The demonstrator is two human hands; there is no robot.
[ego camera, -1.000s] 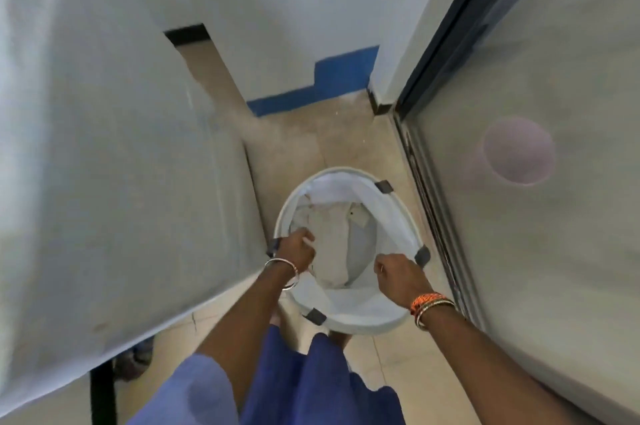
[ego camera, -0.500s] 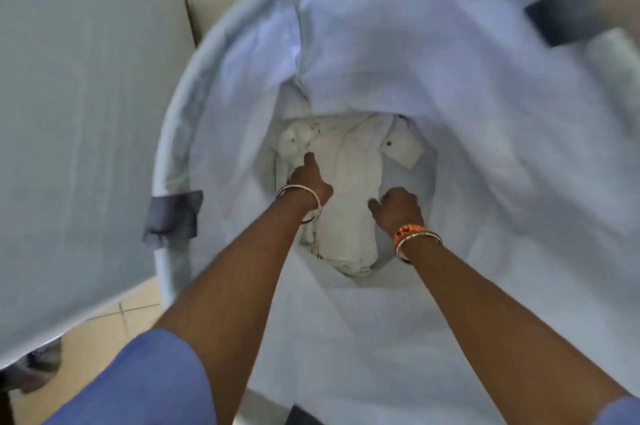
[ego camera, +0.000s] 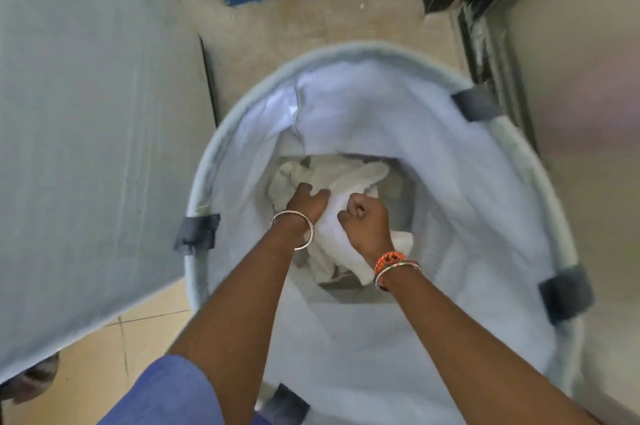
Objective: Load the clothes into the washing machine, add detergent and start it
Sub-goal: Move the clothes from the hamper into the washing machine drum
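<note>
Right hand (ego camera: 363, 222) fingers curled tight, bunching white clothes (ego camera: 346, 178). Left hand (ego camera: 304, 201) fingers pressed down into same pile, gripping cloth too, though fingertips partly hidden. Clothes sit deep at bottom of round laundry basket (ego camera: 346, 53), white liner all around. Basket stands on tan floor (ego camera: 145, 327). Big grey panel (ego camera: 86, 112) at left, maybe washing machine, cannot tell. Task just beginning: clothes not in machine yet, no detergent in sight, start button not pressed.
</note>
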